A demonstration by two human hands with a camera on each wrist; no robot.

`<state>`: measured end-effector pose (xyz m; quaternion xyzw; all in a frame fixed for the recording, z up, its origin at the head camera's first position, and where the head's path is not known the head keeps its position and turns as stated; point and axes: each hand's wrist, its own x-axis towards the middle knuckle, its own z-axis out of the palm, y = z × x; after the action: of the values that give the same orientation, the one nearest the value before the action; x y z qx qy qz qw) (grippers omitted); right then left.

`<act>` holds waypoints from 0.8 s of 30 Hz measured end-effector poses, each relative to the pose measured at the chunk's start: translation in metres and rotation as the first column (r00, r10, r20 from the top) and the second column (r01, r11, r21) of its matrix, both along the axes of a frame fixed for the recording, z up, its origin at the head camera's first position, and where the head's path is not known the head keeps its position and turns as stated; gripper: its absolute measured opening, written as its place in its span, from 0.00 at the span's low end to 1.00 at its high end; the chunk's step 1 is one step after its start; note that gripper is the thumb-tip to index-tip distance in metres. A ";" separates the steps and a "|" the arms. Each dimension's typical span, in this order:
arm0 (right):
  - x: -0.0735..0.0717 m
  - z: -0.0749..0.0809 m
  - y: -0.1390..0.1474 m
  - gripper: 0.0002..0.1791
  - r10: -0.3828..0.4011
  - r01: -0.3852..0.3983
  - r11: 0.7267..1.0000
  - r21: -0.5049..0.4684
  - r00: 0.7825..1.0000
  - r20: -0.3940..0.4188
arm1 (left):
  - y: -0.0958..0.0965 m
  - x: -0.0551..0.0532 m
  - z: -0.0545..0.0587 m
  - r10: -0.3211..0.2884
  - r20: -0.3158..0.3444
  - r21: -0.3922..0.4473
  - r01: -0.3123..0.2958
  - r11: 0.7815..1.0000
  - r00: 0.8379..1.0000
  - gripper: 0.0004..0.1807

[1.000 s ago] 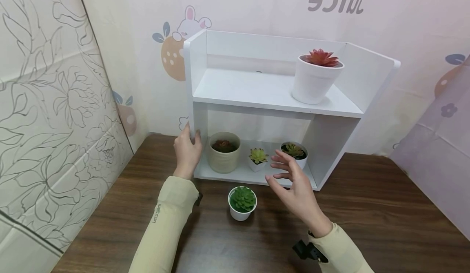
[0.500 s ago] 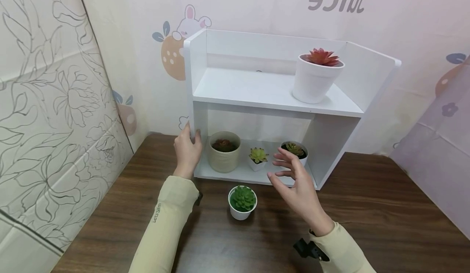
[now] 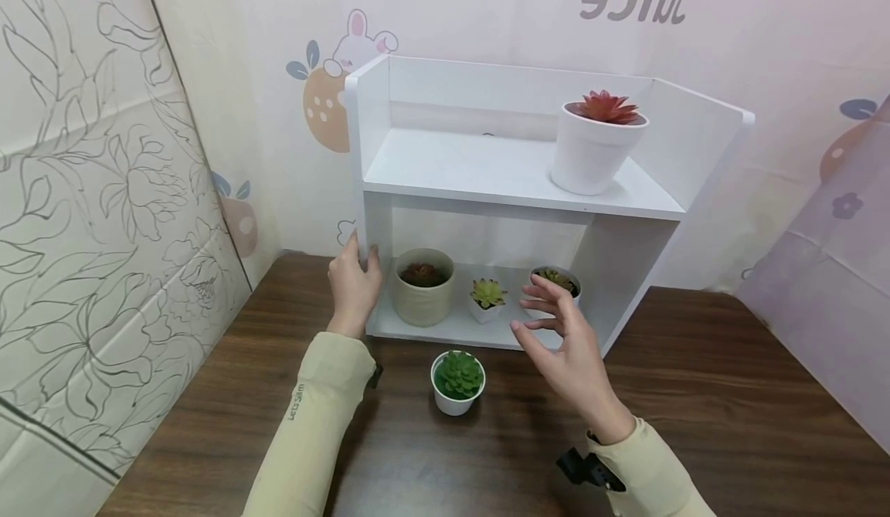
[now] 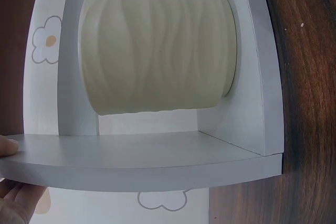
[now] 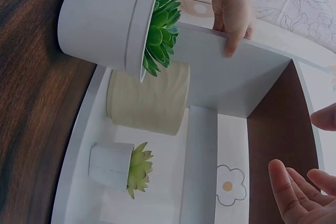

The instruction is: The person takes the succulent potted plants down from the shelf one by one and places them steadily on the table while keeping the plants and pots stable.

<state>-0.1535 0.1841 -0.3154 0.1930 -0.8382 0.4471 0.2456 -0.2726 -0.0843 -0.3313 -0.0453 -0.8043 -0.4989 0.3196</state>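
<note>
My left hand (image 3: 361, 260) grips the front edge of the left side panel of a white two-level shelf (image 3: 487, 173), also seen as the white shelf (image 4: 142, 161); its thumb tip (image 4: 8, 146) presses the panel. My right hand (image 3: 534, 314) hovers with fingers spread and loosely curved, holding nothing, just in front of a small white pot with a green-yellow succulent (image 3: 558, 284) at the right of the lower level. A beige ribbed pot (image 3: 422, 289) and a tiny white pot with a succulent (image 3: 487, 301) stand beside it. A white pot with a green succulent (image 3: 456, 382) sits on the table.
A larger white pot with a red succulent (image 3: 599, 144) stands on the right of the upper level. The shelf stands on a dark wooden table (image 3: 695, 409) against a printed wall, with a flower-patterned panel (image 3: 104, 192) at the left.
My right hand has moved a little forward and up toward the right pot on the lower level, with its fingers curving slightly. The left hand has stayed on the panel.
</note>
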 end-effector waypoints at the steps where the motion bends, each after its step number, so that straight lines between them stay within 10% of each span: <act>1: 0.000 0.000 0.000 0.34 0.000 0.000 1.000 -0.002 1.000 0.000 | 0.000 0.000 0.000 -0.001 0.000 0.001 0.001 1.000 1.000 0.19; 24: 0.002 0.010 0.002 0.33 -0.020 0.019 0.999 -0.035 0.998 -0.053 | 0.000 0.000 0.000 0.004 0.019 -0.001 -0.004 1.000 1.000 0.21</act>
<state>-0.1517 0.1861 -0.3056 0.1925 -0.8253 0.4537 0.2756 -0.2728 -0.0846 -0.3309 -0.0393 -0.8077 -0.4983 0.3128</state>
